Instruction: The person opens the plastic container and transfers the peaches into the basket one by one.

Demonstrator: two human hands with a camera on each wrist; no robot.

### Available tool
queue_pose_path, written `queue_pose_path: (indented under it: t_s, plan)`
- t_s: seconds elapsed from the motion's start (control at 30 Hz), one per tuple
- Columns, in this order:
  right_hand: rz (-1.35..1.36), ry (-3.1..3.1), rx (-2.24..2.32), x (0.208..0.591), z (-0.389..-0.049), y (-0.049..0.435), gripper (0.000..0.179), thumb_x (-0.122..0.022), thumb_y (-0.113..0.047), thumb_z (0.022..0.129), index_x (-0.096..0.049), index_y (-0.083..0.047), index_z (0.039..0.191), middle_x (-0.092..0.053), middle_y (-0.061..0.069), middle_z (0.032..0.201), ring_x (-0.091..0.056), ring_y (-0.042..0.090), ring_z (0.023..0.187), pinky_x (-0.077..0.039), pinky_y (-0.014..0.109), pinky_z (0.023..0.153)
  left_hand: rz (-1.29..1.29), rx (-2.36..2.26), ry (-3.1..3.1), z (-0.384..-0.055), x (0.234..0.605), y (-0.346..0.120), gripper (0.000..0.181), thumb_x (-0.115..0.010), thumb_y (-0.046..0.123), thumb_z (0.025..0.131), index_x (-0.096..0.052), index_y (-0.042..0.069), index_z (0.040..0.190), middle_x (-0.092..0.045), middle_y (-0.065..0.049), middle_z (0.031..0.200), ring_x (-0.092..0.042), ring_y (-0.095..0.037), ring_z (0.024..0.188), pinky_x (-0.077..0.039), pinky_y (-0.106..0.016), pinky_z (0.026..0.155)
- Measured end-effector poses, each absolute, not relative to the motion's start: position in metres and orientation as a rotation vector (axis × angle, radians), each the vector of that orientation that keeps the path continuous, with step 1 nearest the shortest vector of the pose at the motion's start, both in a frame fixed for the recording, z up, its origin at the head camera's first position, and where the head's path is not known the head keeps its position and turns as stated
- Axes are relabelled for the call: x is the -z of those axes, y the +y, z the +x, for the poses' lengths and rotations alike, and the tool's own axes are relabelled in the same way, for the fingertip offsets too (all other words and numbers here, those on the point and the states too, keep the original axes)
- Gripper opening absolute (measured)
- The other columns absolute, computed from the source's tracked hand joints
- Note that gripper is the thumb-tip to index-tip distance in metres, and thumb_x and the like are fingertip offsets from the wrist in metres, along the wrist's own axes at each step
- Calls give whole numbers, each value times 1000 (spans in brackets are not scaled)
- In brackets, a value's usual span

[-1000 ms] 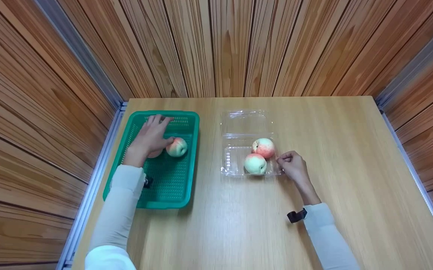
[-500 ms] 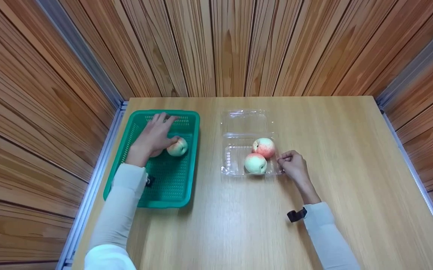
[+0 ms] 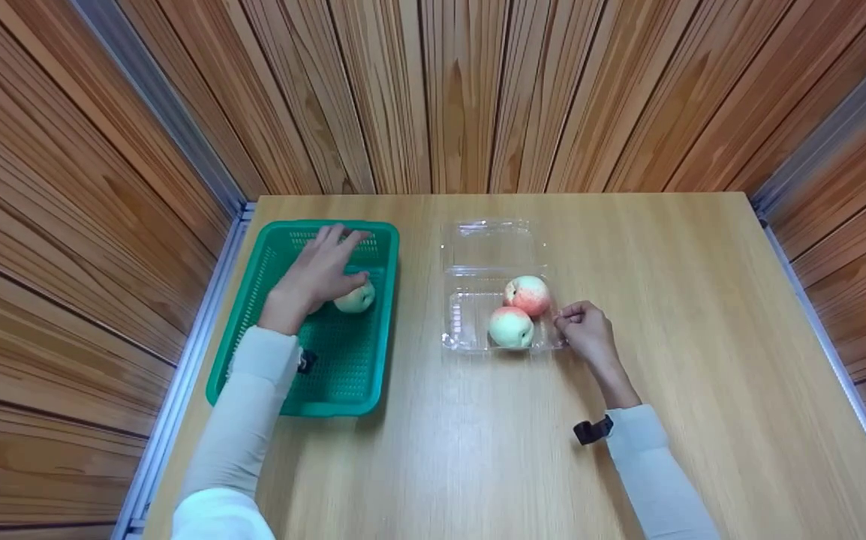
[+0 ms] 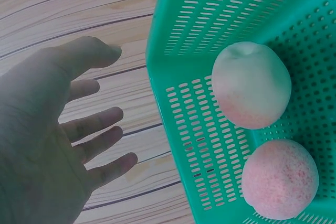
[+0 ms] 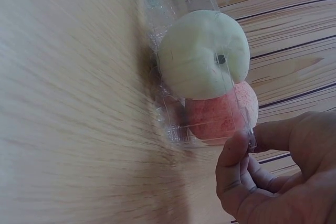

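Note:
My left hand (image 3: 314, 276) hovers over the green plastic basket (image 3: 343, 375), fingers spread and holding nothing. Two peaches lie in the basket: a pale one (image 4: 252, 85) and a pinker one (image 4: 281, 179). In the head view the hand covers part of the pale peach and nearly all of the pinker one. My right hand (image 3: 589, 330) pinches the right rim of an opened clear plastic clamshell container (image 3: 467, 319) between thumb and forefinger. Inside its base, on the right side, sit two more peaches, one reddish (image 3: 529, 295) and one greenish white (image 3: 511, 328), touching each other.
Both containers rest on a light wooden table (image 3: 440, 450), the basket at the left and the clamshell in the middle. The clamshell's lid (image 3: 489, 244) lies folded back toward the far edge. Wood-plank walls (image 3: 463, 97) enclose the back and sides.
My left hand has shifted a little to the right and away from me over the basket, covering more of the pale peach. The right hand keeps its pinch on the clamshell rim.

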State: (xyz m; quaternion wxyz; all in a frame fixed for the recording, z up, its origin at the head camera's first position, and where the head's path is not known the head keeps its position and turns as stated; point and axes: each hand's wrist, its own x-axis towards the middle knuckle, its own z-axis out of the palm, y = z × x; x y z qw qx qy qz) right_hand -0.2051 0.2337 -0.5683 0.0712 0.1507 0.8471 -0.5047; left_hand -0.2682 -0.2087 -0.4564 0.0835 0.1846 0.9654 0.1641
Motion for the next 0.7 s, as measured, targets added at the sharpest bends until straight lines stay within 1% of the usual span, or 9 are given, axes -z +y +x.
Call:
queue_pose_path:
  t_s: [0.27, 0.53, 0.7]
  plan:
    - [462, 2544, 1522, 569, -205, 233, 20, -66, -6, 98, -63, 6, 114, -64, 5, 91, -59, 10, 73, -50, 19, 58, 559, -489, 2898, -266, 455, -202, 67, -69, 32, 102, -43, 14, 161, -44, -20, 158, -40, -40, 147, -33, -65, 123]
    - [480, 2500, 1536, 569, -205, 233, 21, -64, -6, 99, -61, 6, 116, -63, 6, 93, -61, 12, 74, -53, 21, 61, 572, -486, 2907, -266, 454, -192, 67, -69, 33, 102, -44, 16, 161, -45, -18, 158, -40, -38, 147, -34, -62, 125]
    - [481, 2496, 1534, 569, -205, 233, 22, -64, -6, 100, -60, 6, 118, -63, 7, 95, -61, 13, 76, -54, 22, 62, 597, -484, 2910, -265, 454, -186, 66, -71, 32, 102, -45, 16, 161, -47, -17, 155, -43, -37, 144, -38, -62, 122]
